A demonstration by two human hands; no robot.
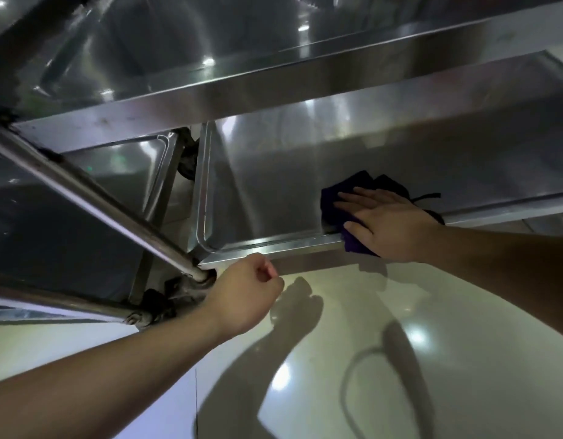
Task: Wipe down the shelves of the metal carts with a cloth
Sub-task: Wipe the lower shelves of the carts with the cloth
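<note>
Your right hand has the cloth, with the unwiped shelf running off to its left.

Your right hand (391, 221) presses flat, fingers straight, on the purple cloth (334, 201) at the near edge of the lower shelf (261, 198). The shelf's long axis runs left toward its near-left corner, where your left hand (245, 289), loosely curled and holding nothing, hangs beside the cart leg (115, 207). I judge the sweep goes leftward.
</note>
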